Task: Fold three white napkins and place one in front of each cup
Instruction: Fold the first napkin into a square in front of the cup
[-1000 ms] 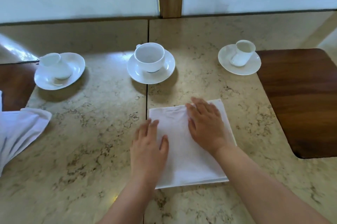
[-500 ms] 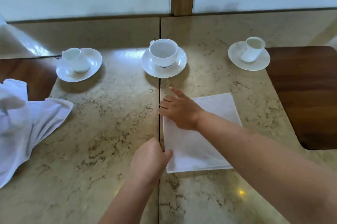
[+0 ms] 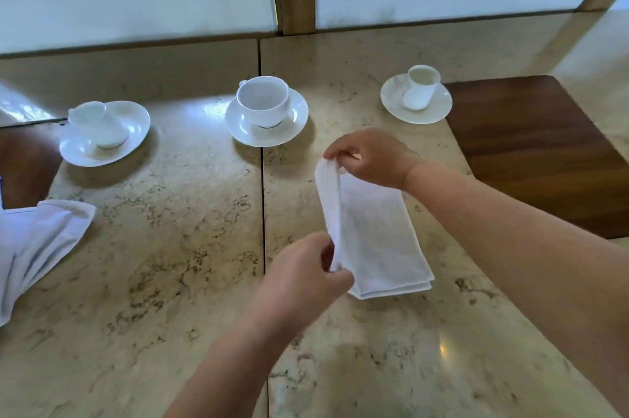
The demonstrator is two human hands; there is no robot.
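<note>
Marble bench [image 3: 153,281]: left hand [image 3: 299,276] and right hand [image 3: 369,157] pinch the napkin [image 3: 377,240] edge; uneven pulling could skew the fold.

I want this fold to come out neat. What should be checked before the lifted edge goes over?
1. Far corner pinched by right hand: ok.
2. Near corner pinched by left hand: ok.
3. Lifted edge of the napkin taut between both hands: ok.
4. Rest of napkin lying flat on the marble table: ok.
5. Middle cup and saucer clear of the fold: ok, apart from the napkin.
6. Layers underneath aligned: cannot tell; only the near edge shows its stacked layers.
</note>
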